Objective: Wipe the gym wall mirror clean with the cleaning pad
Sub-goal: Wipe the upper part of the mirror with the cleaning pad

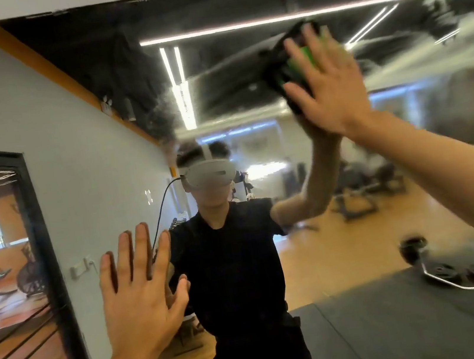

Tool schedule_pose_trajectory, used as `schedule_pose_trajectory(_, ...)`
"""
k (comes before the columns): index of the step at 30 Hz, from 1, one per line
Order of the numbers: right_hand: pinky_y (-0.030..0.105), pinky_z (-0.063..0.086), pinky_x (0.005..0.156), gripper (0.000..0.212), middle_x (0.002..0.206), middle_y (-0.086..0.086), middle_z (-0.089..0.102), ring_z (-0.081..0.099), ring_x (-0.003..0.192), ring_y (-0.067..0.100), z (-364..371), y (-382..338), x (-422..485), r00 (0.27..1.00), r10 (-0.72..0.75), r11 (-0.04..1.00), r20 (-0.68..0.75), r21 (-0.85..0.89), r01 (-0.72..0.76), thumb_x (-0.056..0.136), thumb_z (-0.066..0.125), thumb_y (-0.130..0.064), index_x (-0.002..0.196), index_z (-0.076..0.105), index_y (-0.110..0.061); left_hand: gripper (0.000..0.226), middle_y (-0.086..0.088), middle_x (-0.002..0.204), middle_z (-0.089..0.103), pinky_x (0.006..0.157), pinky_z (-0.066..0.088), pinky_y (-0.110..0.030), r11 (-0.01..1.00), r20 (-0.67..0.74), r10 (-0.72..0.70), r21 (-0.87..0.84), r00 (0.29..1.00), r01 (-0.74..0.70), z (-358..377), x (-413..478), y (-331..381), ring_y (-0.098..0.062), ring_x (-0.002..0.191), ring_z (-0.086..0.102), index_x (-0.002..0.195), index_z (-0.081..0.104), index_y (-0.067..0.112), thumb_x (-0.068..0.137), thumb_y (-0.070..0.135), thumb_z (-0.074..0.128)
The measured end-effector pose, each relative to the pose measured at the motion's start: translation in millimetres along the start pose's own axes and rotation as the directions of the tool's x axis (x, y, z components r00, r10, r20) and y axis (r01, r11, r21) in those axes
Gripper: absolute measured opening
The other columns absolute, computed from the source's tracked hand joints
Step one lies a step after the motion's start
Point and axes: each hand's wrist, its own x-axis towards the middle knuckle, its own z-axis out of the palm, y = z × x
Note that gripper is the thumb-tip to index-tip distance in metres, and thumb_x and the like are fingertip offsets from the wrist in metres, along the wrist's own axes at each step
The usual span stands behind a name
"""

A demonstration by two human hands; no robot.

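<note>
Right hand (pixel 326 87) flat, fingers straight, pressing cleaning pad (pixel 299 62) on mirror (pixel 242 63) upper right; left hand (pixel 141 290) open, lower left.

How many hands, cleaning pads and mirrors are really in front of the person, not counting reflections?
Hands: 2, the left hand flat on the glass and the right hand pressing the pad
Cleaning pad: 1, green
Wall mirror: 1
Total: 4
</note>
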Motion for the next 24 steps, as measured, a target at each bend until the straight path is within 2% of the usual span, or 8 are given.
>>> schedule_pose_trajectory(3,0.055,0.008,0.128,0.07,0.174,0.008,0.005,0.002,0.16,0.033,-5,8,5,0.932,0.362,0.93,0.024,0.059,-0.363,0.105,0.022,-0.06,0.167,0.013,-0.029,0.079,-0.015,0.177,0.009,0.13,0.002,-0.058,1.0,0.0,-0.003,0.013,1.0,0.003,1,0,1,-0.039,0.163,0.009,0.165,0.032,0.013,0.101,0.059,0.029)
schedule_pose_trajectory(5,0.058,0.006,0.127,0.071,0.174,0.008,0.005,0.002,0.16,0.034,-6,-30,17,0.885,0.464,0.881,0.021,0.088,-0.464,0.102,0.021,-0.059,0.166,0.013,-0.03,0.078,-0.014,0.177,0.008,0.13,0.005,-0.059,1.0,0.005,0.002,0.007,1.0,-0.002,2,-1,0,-0.039,0.163,0.008,0.167,0.027,0.016,0.101,0.059,0.03)
schedule_pose_trajectory(10,0.055,0.003,0.127,0.067,0.174,0.008,0.012,0.008,0.16,0.034,4,-177,35,0.999,0.018,0.997,-0.032,0.071,-0.016,0.102,0.025,-0.059,0.165,0.022,-0.034,0.076,-0.012,0.177,0.009,0.129,0.01,-0.061,1.0,0.01,0.015,-0.01,1.0,-0.014,4,-2,-4,-0.037,0.163,0.01,0.168,0.018,0.022,0.105,0.063,0.016)
schedule_pose_trajectory(14,0.05,0.001,0.128,0.064,0.173,0.005,0.016,0.009,0.16,0.03,12,-200,27,0.923,-0.383,0.924,0.027,0.003,0.383,0.104,0.024,-0.062,0.164,0.024,-0.037,0.077,-0.013,0.177,0.009,0.129,0.005,-0.059,0.999,0.007,0.026,-0.02,1.0,-0.026,6,-2,-7,-0.036,0.163,0.008,0.168,0.018,0.022,0.104,0.065,0.016)
schedule_pose_trajectory(16,0.05,0.005,0.127,0.063,0.172,0.005,0.02,0.013,0.16,0.03,11,-154,25,0.903,-0.429,0.903,-0.016,0.02,0.429,0.105,0.029,-0.063,0.163,0.028,-0.038,0.077,-0.013,0.177,0.009,0.128,0.008,-0.061,0.999,-0.008,0.026,-0.023,1.0,-0.026,7,-2,-7,-0.036,0.163,0.007,0.167,0.023,0.019,0.103,0.062,0.025)
schedule_pose_trajectory(20,0.057,0.015,0.126,0.066,0.173,0.007,0.014,0.011,0.159,0.035,9,-28,1,0.996,-0.074,0.997,-0.041,0.013,0.074,0.105,0.028,-0.064,0.164,0.025,-0.035,0.08,-0.014,0.177,0.01,0.128,0.01,-0.063,0.999,-0.029,0.009,-0.032,1.0,-0.009,8,-3,-4,-0.039,0.162,0.01,0.163,0.036,0.013,0.095,0.054,0.039)
schedule_pose_trajectory(22,0.058,0.016,0.126,0.068,0.174,0.009,0.011,0.011,0.159,0.037,7,24,-21,0.988,0.148,0.989,-0.034,0.011,-0.148,0.104,0.028,-0.064,0.165,0.022,-0.033,0.079,-0.014,0.177,0.009,0.128,0.009,-0.063,0.999,-0.031,0.01,-0.039,0.999,-0.011,8,-3,-3,-0.04,0.162,0.01,0.164,0.034,0.013,0.096,0.053,0.038)
schedule_pose_trajectory(24,0.06,0.014,0.125,0.075,0.174,0.011,0.008,0.008,0.159,0.037,6,43,-38,0.928,0.373,0.927,0.0,0.054,-0.372,0.101,0.022,-0.066,0.166,0.019,-0.03,0.079,-0.014,0.177,0.009,0.128,0.009,-0.062,0.999,-0.044,0.007,-0.046,0.999,-0.009,7,-3,-3,-0.04,0.162,0.01,0.165,0.03,0.015,0.097,0.053,0.038)
